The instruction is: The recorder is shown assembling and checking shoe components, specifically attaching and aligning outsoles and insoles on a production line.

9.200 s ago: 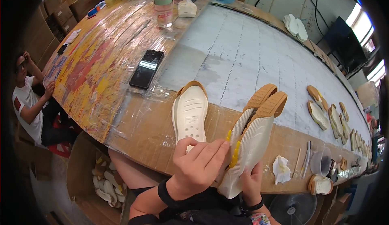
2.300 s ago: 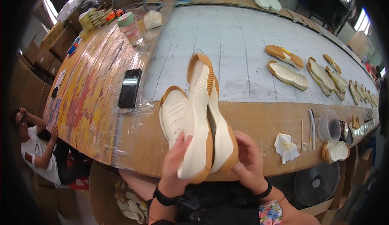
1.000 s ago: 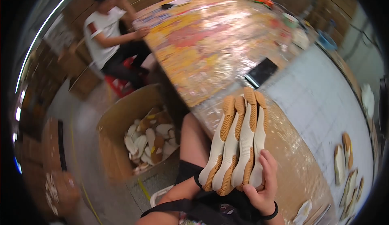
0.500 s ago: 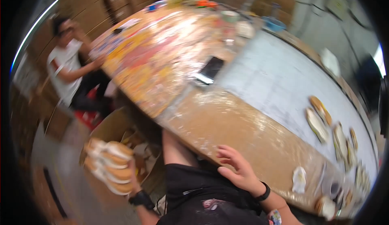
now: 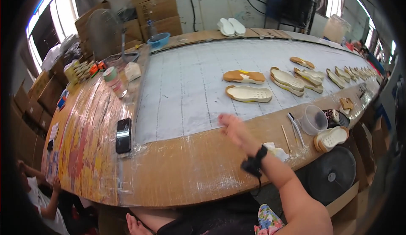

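Note:
My right hand (image 5: 237, 131), slightly blurred, reaches over the table with its fingers stretched forward and nothing in them. Beyond it lie a cream shoe sole with a tan rim (image 5: 249, 94) and a tan sole with a yellow patch (image 5: 244, 76), both apart from the hand. To their right are a pair of stacked soles (image 5: 287, 79) and more soles along the strip. My left hand (image 5: 136, 225) is low at the bottom edge, below the table edge, only partly in view; its visible fingers look apart and hold nothing.
Near the right front edge are a clear plastic tub (image 5: 314, 120), thin sticks (image 5: 286, 139), a crumpled white cloth (image 5: 275, 151) and a stacked sole pair (image 5: 332, 139). A phone (image 5: 123, 136) lies left. A person (image 5: 44, 201) sits at the lower left.
The view has swung right. The stack of soles my left hand held beside a carton is out of sight. My right hand has moved forward over the table.

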The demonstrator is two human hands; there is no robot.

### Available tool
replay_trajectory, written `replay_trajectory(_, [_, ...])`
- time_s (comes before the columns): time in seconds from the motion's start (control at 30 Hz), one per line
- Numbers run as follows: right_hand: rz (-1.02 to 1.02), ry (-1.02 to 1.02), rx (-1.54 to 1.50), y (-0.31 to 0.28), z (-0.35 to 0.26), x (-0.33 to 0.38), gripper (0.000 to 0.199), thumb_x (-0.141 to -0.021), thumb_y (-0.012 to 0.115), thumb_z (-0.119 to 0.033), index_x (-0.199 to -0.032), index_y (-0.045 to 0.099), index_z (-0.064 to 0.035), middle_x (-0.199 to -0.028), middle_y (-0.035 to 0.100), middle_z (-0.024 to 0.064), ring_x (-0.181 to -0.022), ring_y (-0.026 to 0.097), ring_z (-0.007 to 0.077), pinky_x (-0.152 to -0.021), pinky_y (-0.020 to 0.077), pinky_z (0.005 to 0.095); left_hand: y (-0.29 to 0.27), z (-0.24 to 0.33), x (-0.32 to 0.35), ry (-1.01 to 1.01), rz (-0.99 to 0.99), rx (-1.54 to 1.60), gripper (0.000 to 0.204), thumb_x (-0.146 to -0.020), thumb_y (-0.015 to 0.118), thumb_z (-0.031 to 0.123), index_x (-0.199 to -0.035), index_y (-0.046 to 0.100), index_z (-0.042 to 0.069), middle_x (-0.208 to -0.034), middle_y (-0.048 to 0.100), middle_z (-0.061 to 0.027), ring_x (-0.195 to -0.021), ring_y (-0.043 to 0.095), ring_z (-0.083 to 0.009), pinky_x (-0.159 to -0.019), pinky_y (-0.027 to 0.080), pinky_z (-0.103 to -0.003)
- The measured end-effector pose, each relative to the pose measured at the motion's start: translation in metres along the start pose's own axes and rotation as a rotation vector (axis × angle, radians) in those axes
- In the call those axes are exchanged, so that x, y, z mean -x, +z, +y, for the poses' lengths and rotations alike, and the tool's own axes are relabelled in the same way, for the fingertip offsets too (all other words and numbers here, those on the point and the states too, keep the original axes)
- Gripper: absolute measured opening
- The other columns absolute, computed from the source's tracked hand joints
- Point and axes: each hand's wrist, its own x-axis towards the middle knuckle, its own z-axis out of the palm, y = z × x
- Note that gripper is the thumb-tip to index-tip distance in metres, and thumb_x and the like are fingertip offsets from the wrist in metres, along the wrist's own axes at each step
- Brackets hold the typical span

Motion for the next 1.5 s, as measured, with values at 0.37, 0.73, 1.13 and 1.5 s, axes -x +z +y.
replay_trajectory(0.37, [1.348,-0.158,0.833,-0.2,-0.054,-0.158,0.05,-0.073,0.056,-0.025,-0.112,0.044,0.0027,-0.103,0.051,0.0221,-0.091,0.054,0.033,-0.081,0.0431,0.0405,0.154,0.024,0.052,-0.122,-0.89,-0.046,0.013,-0.074,0.056,-0.004,-0.086,0.062,-0.004,-0.105,0.057,-0.0135,-0.096,0.051,-0.0203,-0.085,0.038,-0.032])
replay_trajectory(0.73, [-0.419,0.63,0.417,0.02,-0.018,-0.039,0.04,-0.083,0.053,-0.031,-0.114,0.045,-0.0065,-0.092,0.057,0.0035,-0.069,0.055,0.0103,-0.057,0.0458,0.0245,0.277,-0.038,0.044,-0.707,-0.914,0.448,0.058,-0.085,0.05,0.021,-0.131,0.019,0.003,-0.124,0.037,-0.0146,-0.113,0.039,-0.0252,-0.09,0.037,-0.038])
replay_trajectory(1.13, [0.383,-0.133,2.463,-0.181,-0.098,-0.261,0.063,-0.069,0.057,-0.011,-0.127,0.034,-0.0166,-0.124,0.04,0.0104,-0.11,0.042,0.0298,-0.085,0.0395,0.0457,0.286,-0.053,0.017,-0.46,-0.725,0.35,0.052,-0.08,0.042,-0.003,-0.126,0.021,0.005,-0.113,0.044,-0.0153,-0.103,0.047,-0.0241,-0.084,0.042,-0.037])
replay_trajectory(1.5, [-0.382,0.328,1.158,-0.008,-0.055,-0.177,0.067,-0.07,0.062,-0.029,-0.13,0.035,-0.0161,-0.081,0.053,0.0028,-0.059,0.045,0.0082,-0.049,0.0404,0.0228,0.283,-0.042,0.012,-0.455,-0.863,0.162,0.044,-0.086,0.043,0.009,-0.127,0.025,0.006,-0.112,0.047,-0.0136,-0.102,0.049,-0.0219,-0.082,0.043,-0.033])
